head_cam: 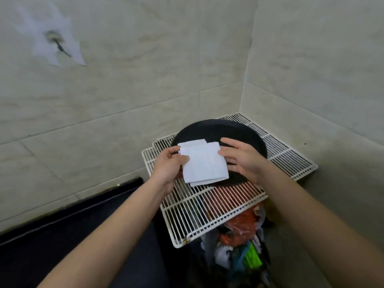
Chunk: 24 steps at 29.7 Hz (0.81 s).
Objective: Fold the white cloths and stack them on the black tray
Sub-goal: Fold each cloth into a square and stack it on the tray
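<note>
Beige marbled wall tiles meet in a corner, and tucked into that corner is a white wire rack (207,208) carrying a round black tray (218,129). Over the near-left part of the tray, a folded white cloth (204,163) is held, its layers slightly offset along the far edge and its near edge reaching past the tray's rim above the rack. The left hand (168,165), at the tray's left side, pinches the cloth's left edge with the thumb on top. The right hand (243,159) is over the tray's near-right part, its fingers loosely straight and spread, their tips touching the cloth's right edge without gripping it. Below the tray, under the rack, lies a heap of colourful plastic rubbish (241,235). A dark countertop (62,235) runs well left of the tray.
</note>
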Tool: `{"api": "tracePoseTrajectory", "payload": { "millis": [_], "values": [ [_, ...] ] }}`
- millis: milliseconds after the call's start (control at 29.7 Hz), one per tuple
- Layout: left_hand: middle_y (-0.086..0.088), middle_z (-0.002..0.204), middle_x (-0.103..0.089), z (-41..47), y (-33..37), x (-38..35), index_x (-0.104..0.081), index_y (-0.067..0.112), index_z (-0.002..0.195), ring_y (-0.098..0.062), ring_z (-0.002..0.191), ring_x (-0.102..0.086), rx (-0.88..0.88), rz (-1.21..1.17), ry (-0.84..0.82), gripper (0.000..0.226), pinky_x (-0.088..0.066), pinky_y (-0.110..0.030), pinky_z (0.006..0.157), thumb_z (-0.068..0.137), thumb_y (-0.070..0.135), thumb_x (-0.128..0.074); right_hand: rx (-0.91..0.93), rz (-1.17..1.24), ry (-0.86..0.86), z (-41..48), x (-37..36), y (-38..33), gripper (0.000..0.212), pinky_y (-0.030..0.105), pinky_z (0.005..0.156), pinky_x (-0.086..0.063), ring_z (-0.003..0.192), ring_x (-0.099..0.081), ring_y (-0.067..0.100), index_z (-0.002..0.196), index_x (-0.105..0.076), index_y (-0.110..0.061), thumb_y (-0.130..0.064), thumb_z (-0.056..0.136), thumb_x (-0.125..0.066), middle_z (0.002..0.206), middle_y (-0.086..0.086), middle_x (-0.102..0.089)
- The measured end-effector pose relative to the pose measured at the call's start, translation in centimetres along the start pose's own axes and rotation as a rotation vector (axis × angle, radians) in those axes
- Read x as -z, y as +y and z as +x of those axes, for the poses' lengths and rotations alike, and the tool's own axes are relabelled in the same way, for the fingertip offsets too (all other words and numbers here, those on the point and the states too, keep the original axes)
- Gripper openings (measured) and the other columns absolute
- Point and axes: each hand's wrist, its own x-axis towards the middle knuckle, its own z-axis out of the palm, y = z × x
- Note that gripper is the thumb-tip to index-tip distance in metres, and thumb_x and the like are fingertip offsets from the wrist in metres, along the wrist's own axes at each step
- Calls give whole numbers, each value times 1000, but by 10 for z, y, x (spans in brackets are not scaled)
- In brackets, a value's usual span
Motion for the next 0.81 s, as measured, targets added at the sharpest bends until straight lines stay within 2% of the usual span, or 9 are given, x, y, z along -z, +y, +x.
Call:
{"api": "tracePoseTrajectory", "payload": {
  "millis": [135,269,437,538,639,807],
  "values": [
    [-18,111,-68,37,10,-23,-55,5,123,-29,84,-69,67,-42,115,40,-52,-27,48,86,-4,-64,-30,1,-97,54,19,-17,60,38,89,-56,110,-66,16,144,-47,-24,-4,91,-66,117,-6,-69],
    [-12,92,-66,63,18,-33,-53,10,105,-22,68,-64,110,-67,212,26,-51,-28,46,87,-7,-62,-73,-35,-103,101,18,-23,60,35,85,-56,108,-67,18,144,-49,-18,0,89,-65,118,-2,-69],
    [-18,105,-65,88,10,-28,-50,9,120,-26,74,-64,110,-59,332,41,-50,-30,49,85,-4,-65,-103,-11,-107,138,6,-16,60,31,78,-55,106,-67,17,144,-46,-15,2,90,-64,121,2,-69],
    [-15,100,-66,91,0,-26,-49,11,118,-25,71,-66,111,-50,330,36,-51,-29,49,87,-1,-65,-133,-28,-109,147,1,-1,60,32,83,-55,107,-66,17,145,-45,-14,2,91,-64,121,2,-68],
    [-14,103,-67,89,-6,-23,-48,13,119,-27,80,-69,100,-56,291,35,-54,-32,55,88,2,-61,-144,-28,-97,151,3,8,59,37,95,-53,109,-65,18,145,-47,-15,1,90,-64,121,3,-68],
    [-7,107,-65,86,-11,-20,-49,12,126,-25,93,-68,-4,36,226,50,-56,-34,65,84,-11,-60,-43,-102,-42,149,7,9,61,34,89,-55,111,-64,19,143,-49,-17,5,88,-62,127,5,-65]
  ]
}}
